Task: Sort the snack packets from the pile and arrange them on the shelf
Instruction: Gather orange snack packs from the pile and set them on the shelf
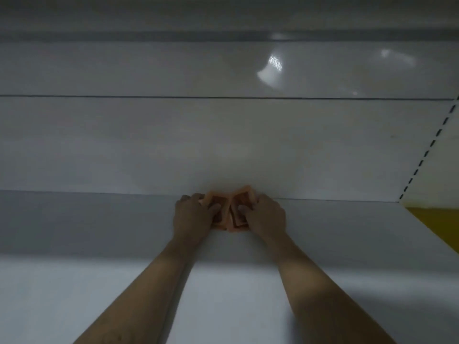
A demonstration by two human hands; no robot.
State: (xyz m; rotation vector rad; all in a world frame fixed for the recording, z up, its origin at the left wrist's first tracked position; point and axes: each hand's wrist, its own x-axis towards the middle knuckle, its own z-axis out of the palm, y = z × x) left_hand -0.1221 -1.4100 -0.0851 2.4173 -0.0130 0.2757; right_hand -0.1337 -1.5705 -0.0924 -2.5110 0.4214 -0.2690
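Left hand [192,216]: gripping left orange packet [215,201].
Right hand [264,216]: gripping right orange packet [240,199], adjoining at 3 o'clock.
Shelf [99,224]: white, carries both.

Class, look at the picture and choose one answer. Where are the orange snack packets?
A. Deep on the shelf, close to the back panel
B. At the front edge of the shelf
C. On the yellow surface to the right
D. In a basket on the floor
A: the left hand and right hand hold the orange packets far back on the shelf, close to the back panel.
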